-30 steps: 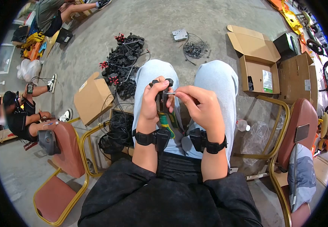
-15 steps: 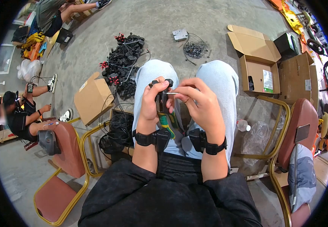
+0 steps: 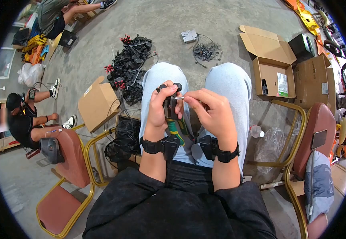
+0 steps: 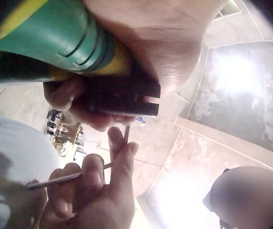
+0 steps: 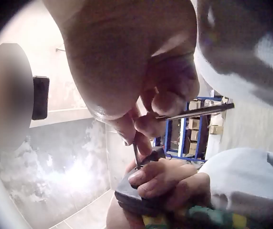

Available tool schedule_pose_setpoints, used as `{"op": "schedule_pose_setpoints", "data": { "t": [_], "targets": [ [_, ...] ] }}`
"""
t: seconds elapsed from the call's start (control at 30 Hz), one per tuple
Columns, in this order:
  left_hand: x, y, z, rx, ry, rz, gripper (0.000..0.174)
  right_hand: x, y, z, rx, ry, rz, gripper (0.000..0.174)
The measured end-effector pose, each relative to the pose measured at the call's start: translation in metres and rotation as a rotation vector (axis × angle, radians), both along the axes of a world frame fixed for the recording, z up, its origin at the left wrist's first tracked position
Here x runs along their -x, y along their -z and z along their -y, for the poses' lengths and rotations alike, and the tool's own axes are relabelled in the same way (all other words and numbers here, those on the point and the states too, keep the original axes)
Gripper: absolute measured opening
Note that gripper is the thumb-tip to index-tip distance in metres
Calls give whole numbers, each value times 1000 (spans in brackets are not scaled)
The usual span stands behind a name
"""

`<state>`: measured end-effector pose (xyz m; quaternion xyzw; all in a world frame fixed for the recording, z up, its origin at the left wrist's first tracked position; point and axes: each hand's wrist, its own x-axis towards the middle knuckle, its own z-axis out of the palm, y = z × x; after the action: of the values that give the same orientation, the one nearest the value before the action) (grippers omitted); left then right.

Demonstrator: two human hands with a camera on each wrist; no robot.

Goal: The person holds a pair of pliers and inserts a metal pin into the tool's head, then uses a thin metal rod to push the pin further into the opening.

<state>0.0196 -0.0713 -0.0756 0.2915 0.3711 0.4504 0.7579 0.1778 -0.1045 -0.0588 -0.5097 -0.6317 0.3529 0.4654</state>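
My left hand (image 3: 159,105) grips a plier-like hand tool with a dark head (image 4: 122,98) and green-and-yellow handles (image 3: 173,129), above my lap. In the left wrist view the head ends in a slot. A thin bent metal rod like a hex key (image 5: 198,111) is in my right hand (image 3: 212,109), its short end pinched between thumb and fingers. That end meets the dark head beside the left fingertips in the right wrist view. Its longer arm sticks out past my right fingers in the left wrist view. The left fingers partly cover the head.
A heap of black parts with red ends (image 3: 131,67) and a pile of small dark pieces (image 3: 207,51) lie on the floor ahead. Open cardboard boxes (image 3: 272,59) stand right. Chairs (image 3: 67,159) flank me; another person (image 3: 23,119) sits left.
My right fingers spread and lifted around the rod half a second ago, then came back to a pinch. The left hand and tool stay in place. The person at left has shifted an arm.
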Motion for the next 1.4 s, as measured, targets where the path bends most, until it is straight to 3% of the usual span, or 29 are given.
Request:
{"op": "schedule_pose_setpoints", "data": {
  "t": [0.13, 0.2, 0.33, 0.4, 0.6, 1.0, 1.4],
  "targets": [
    [-1, -2, 1, 16, -27, -7, 25, 0, 4, -5, -115, 11, 85, 9],
    [-2, -2, 1, 24, -38, 3, 25, 2, 4, -8, -316, 47, 139, 11],
    [0, 1, 0, 1, -3, 22, 24, 4, 9, -6, -263, 48, 30, 9],
    [0, 1, 0, 6, -13, 14, 24, 2, 10, -2, 20, -9, -43, 8],
    [-1, 0, 0, 0, -8, -17, 23, 0, -1, 2, 157, 51, -63, 9],
    [-1, -3, 0, 22, -27, 3, 25, 0, 6, -5, -212, -1, 84, 9],
    [-1, 0, 0, 5, -18, 12, 24, -1, 6, -5, -171, 24, 90, 9]
  ]
}}
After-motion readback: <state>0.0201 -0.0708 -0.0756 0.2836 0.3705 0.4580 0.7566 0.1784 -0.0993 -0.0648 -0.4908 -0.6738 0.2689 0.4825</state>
